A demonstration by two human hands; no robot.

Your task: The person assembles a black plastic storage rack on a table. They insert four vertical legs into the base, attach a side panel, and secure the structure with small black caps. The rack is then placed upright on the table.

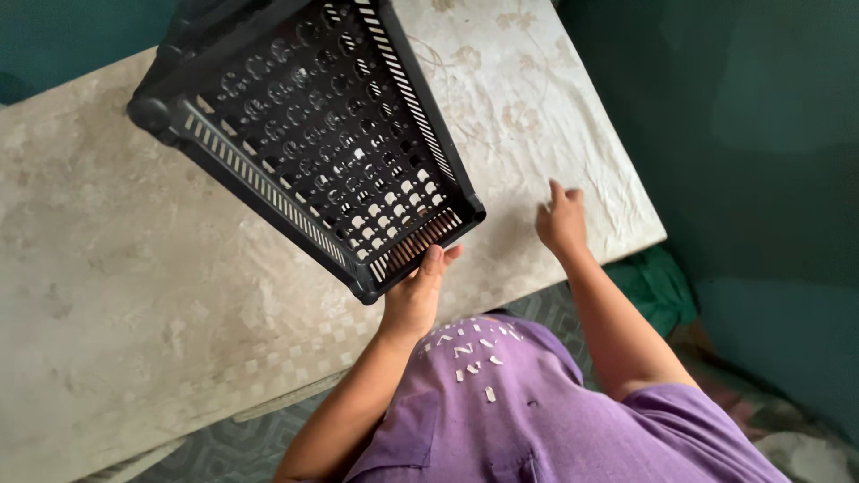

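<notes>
One black crate [313, 134] held by left hand [413, 300]; right hand [562, 224] on table [116, 268].

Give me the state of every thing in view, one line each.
Black crate: empty, tilted, lifted at one edge above the table.
Left hand: closed on the crate's near rim.
Right hand: free, fingers bent, resting on the tablecloth.
Tablecloth: spread over the table, wrinkled and stained.

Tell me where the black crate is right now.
In the head view the black crate is upper left, tilted above the table, its near edge gripped by the left hand.
</notes>
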